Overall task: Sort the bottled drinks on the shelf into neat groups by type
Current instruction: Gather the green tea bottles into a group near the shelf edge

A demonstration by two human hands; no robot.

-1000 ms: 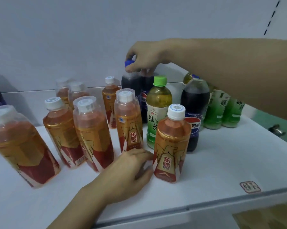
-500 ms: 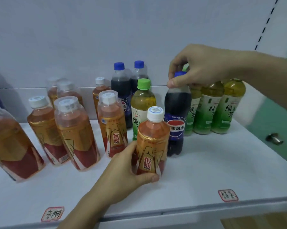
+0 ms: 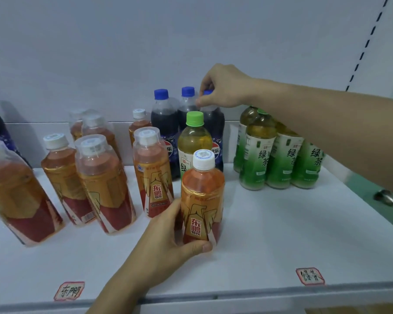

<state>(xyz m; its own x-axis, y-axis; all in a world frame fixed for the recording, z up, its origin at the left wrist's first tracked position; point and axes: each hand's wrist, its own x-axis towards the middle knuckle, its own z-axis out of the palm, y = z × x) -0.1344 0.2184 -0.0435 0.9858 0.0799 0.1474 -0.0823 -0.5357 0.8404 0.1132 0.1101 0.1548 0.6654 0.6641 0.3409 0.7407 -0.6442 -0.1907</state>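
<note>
STEP: grouping by type, judged mid-sort | LEFT: left hand point(image 3: 168, 241) wrapped around orange drink bottle point(image 3: 202, 200), lower centre, on shelf point(image 3: 281, 223) | RIGHT: right hand point(image 3: 222, 87) pinching cap of cola bottle point(image 3: 216, 125), upper centre | NEXT: orange bottle probably joins orange group point(image 3: 100, 182) centre left; lone green tea bottle point(image 3: 194, 141) remains misplaced.

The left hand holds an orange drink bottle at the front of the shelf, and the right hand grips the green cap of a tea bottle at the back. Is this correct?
Not quite. In the head view the right hand pinches the blue cap of a dark cola bottle at the back, not a green cap. The left hand does hold the orange drink bottle at the front of the shelf.
</note>
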